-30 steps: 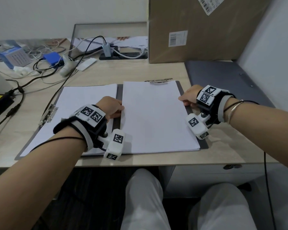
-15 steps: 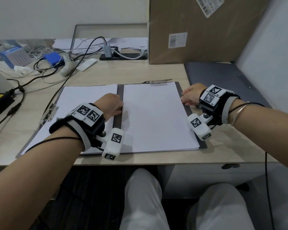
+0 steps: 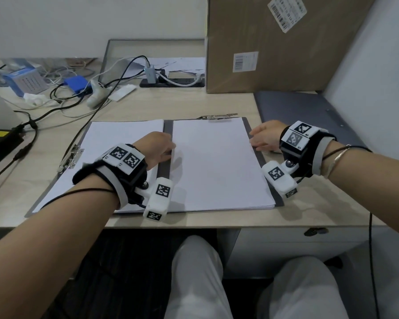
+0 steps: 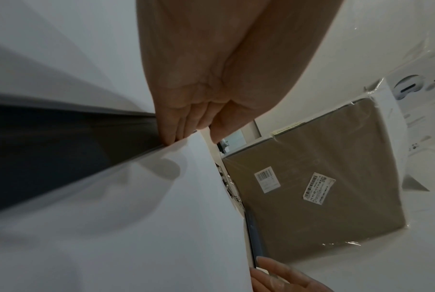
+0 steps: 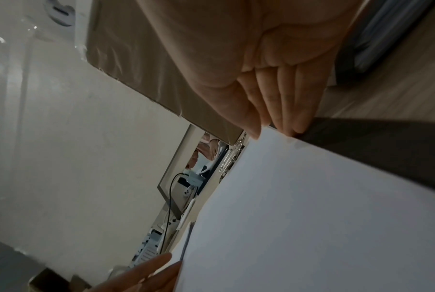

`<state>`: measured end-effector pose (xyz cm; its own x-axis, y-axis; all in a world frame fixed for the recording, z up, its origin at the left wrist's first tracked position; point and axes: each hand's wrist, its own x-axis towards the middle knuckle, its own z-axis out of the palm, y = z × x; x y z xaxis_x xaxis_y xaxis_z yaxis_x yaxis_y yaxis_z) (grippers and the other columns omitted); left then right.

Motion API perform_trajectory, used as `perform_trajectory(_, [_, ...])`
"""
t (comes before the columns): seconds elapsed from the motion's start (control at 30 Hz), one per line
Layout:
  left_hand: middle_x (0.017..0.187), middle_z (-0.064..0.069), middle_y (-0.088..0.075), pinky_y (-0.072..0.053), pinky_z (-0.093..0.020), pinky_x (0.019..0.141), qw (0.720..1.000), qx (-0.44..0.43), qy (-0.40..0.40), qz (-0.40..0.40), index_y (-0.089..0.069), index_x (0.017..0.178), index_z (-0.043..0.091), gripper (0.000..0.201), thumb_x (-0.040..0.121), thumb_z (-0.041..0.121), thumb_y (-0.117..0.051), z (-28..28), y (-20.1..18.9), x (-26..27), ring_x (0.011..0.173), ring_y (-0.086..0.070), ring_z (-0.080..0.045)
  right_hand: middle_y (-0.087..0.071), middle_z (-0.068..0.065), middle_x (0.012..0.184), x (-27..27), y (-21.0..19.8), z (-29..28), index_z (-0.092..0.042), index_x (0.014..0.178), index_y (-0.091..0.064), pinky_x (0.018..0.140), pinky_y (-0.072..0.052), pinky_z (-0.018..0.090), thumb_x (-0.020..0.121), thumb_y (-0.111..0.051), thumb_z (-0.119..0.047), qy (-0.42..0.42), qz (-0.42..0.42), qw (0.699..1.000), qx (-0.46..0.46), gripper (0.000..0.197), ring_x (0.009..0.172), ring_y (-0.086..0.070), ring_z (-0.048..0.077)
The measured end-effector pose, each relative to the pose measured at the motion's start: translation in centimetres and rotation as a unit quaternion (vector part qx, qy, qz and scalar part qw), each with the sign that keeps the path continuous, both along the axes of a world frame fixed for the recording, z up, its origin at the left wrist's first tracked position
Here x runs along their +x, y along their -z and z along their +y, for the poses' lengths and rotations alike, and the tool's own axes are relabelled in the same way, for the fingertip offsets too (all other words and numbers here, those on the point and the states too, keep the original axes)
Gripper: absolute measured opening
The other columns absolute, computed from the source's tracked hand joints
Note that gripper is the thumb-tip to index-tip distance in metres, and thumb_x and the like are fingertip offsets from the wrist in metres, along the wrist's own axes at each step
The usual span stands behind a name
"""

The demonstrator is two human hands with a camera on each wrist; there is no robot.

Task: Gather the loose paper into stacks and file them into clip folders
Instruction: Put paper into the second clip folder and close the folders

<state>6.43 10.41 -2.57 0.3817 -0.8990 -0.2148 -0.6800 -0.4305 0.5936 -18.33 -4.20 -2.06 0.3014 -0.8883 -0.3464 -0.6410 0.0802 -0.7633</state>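
Observation:
A stack of white paper (image 3: pixel 219 162) lies on a grey clip folder (image 3: pixel 278 200), its top end under the metal clip (image 3: pixel 217 116). My left hand (image 3: pixel 167 149) touches the stack's left edge with straight fingers (image 4: pixel 172 134). On the opposite side, my right hand (image 3: pixel 253 141) presses straight fingertips (image 5: pixel 289 122) against the right edge. Neither hand grips the paper. A second clip folder (image 3: pixel 44 199) lies to the left with paper (image 3: pixel 115 153) on it and its clip (image 3: pixel 70 156) at the left side.
A third dark folder (image 3: pixel 297 107) lies at the back right beside the wall. A large cardboard box (image 3: pixel 274 54) stands behind the folders. Cables (image 3: pixel 78 97), a power strip (image 3: pixel 171 81) and small devices crowd the back left. The desk's front edge (image 3: pixel 217 223) is close below the folders.
Both hands have stayed at the stack's side edges. The right hand has slid slightly farther along its edge, toward the clip.

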Motion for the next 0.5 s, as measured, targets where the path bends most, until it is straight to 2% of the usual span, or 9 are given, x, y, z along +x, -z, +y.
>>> perform_trajectory(0.03, [0.11,-0.01,-0.054,-0.04,-0.031,0.092,1.0,0.009,0.001,0.0,-0.061,0.11,0.003,0.026,0.098,0.02,-0.045,-0.1,-0.1,0.0,0.105,-0.055,-0.026,-0.059,0.004,0.079,-0.1,-0.2,0.0,0.002,0.12,-0.058,0.059,-0.053,0.017,0.086,-0.059,0.002,-0.013,0.019,1.0,-0.015,0.034,0.069,-0.059,0.014])
perform_trajectory(0.1, [0.102,-0.005,-0.055,-0.04,-0.03,0.094,0.995,-0.019,-0.04,0.086,-0.057,0.118,-0.001,0.027,0.097,0.011,-0.045,-0.4,-0.4,-0.4,0.103,-0.054,-0.026,-0.061,0.006,0.089,-0.1,-0.9,0.1,-0.004,0.115,-0.061,0.069,-0.053,0.023,0.087,-0.06,-0.003,-0.018,0.059,0.997,-0.043,0.028,0.08,-0.06,0.017])
perform_trajectory(0.13, [0.098,-0.003,-0.056,-0.041,-0.03,0.096,0.992,-0.039,-0.047,0.111,-0.056,0.122,-0.003,0.03,0.094,0.006,-0.047,-0.8,-0.5,-0.4,0.101,-0.053,-0.025,-0.061,0.008,0.094,0.1,-1.2,-0.2,-0.008,0.11,-0.062,0.068,-0.051,0.023,0.088,-0.06,-0.004,-0.008,0.061,0.997,-0.05,0.023,0.084,-0.06,0.018])
perform_trajectory(0.17, [0.102,-0.002,-0.059,-0.041,-0.03,0.099,0.989,-0.055,-0.048,0.129,-0.054,0.127,-0.002,0.036,0.092,0.004,-0.05,-1.2,-0.4,-0.6,0.104,-0.053,-0.026,-0.061,0.01,0.097,0.4,-1.5,-0.7,-0.009,0.107,-0.062,0.067,-0.05,0.022,0.088,-0.06,-0.004,0.004,0.051,0.997,-0.05,0.02,0.084,-0.06,0.017])
perform_trajectory(0.2, [0.117,-0.003,-0.06,-0.039,-0.03,0.105,0.988,-0.064,-0.049,0.128,-0.052,0.132,0.003,0.041,0.092,0.005,-0.052,-1.5,-0.7,-0.7,0.114,-0.053,-0.025,-0.062,0.012,0.1,0.8,-1.8,-1.2,-0.007,0.107,-0.063,0.069,-0.051,0.022,0.088,-0.06,-0.003,0.012,0.04,0.998,-0.046,0.02,0.084,-0.06,0.017])
perform_trajectory(0.27, [0.14,-0.004,-0.051,-0.034,-0.025,0.108,0.995,-0.04,-0.007,0.087,-0.05,0.138,0.01,0.045,0.093,0.009,-0.053,-2.5,-0.8,-1.0,0.13,-0.047,-0.022,-0.064,0.014,0.108,1.9,-2.1,-2.4,-0.002,0.115,-0.062,0.081,-0.054,0.029,0.086,-0.062,-0.005,0.015,0.036,0.999,-0.037,0.029,0.091,-0.062,0.02])
perform_trajectory(0.33, [0.147,-0.002,-0.045,-0.03,-0.019,0.102,0.999,-0.008,0.039,0.03,-0.048,0.14,0.015,0.045,0.095,0.013,-0.052,-3.5,-1.0,-1.4,0.134,-0.043,-0.02,-0.063,0.01,0.111,3.1,-2.1,-3.7,-0.004,0.119,-0.06,0.086,-0.054,0.033,0.083,-0.066,-0.013,0.006,0.051,0.998,-0.042,0.038,0.101,-0.062,0.023])
perform_trajectory(0.43, [0.157,0.001,-0.029,-0.02,-0.022,0.112,0.996,0.028,0.075,-0.036,-0.044,0.143,0.016,0.048,0.096,0.019,-0.051,-4.8,-0.7,-0.7,0.144,-0.028,-0.016,-0.062,0.013,0.119,4.6,-2.0,-5.1,-0.004,0.118,-0.061,0.097,-0.049,0.04,0.084,-0.064,-0.028,-0.017,0.151,0.984,-0.087,0.041,0.111,-0.059,0.031])
perform_trajectory(0.5, [0.159,0.003,-0.023,-0.014,-0.024,0.114,0.994,0.043,0.081,-0.056,-0.04,0.145,0.018,0.05,0.096,0.02,-0.051,-5.2,-0.6,0.0,0.146,-0.021,-0.015,-0.059,0.01,0.125,5.3,-1.9,-6.1,-0.007,0.122,-0.059,0.1,-0.046,0.04,0.086,-0.06,-0.026,-0.023,0.163,0.983,-0.085,0.04,0.116,-0.056,0.03])
